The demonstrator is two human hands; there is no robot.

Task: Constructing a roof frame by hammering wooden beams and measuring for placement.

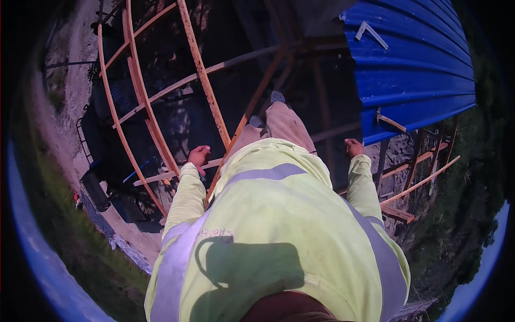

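Observation:
My left hand is beside a slanting wooden beam of the roof frame, with its fingers curled in. A bit of pink shows just under it; what it is I cannot make out. My right hand is closed close to the near left corner of a blue corrugated roofing sheet. Whether it touches that edge I cannot tell, and anything inside the fingers is hidden. On the sheet, a hammer rests at the near edge and a pale L-shaped square lies farther up.
My feet, in grey clogs, are among open wooden rafters with a dark drop between them. More timber framing stands below the sheet at right. A ladder shows at far left, beyond the frame.

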